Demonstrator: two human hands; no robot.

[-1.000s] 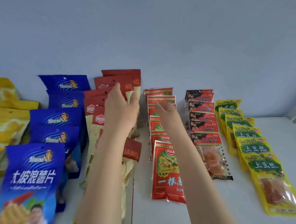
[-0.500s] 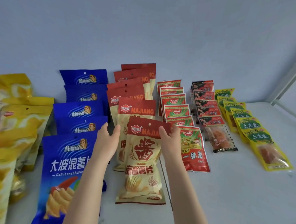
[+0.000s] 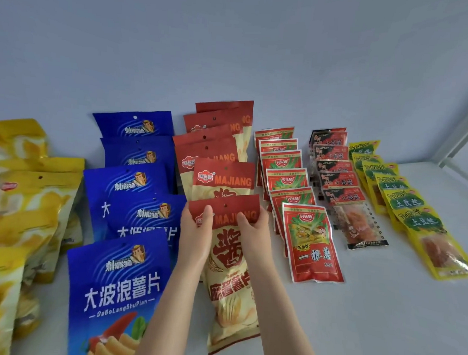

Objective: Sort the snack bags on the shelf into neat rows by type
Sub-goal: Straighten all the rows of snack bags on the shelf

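Snack bags lie in overlapping rows on a white shelf (image 3: 382, 321). The front red-and-cream MAJIANG bag (image 3: 228, 283) lies at the near end of its row (image 3: 218, 149). My left hand (image 3: 196, 235) grips its upper left corner, thumb on the red top band. My right hand (image 3: 254, 232) grips its upper right corner. To the left runs a row of blue chip bags (image 3: 121, 285). To the right run small red bags (image 3: 312, 244), black-and-red bags (image 3: 341, 180) and yellow-green bags (image 3: 415, 219).
Yellow chip bags (image 3: 22, 207) are piled at the far left, less evenly stacked. A pale wall (image 3: 234, 55) closes the back of the shelf. A white frame post (image 3: 463, 129) stands at the right rear corner.
Both hands came back from the far end of the MAJIANG row to its front bag. They now hold that bag's top corners, thumbs on its face, higher up than half a second ago.
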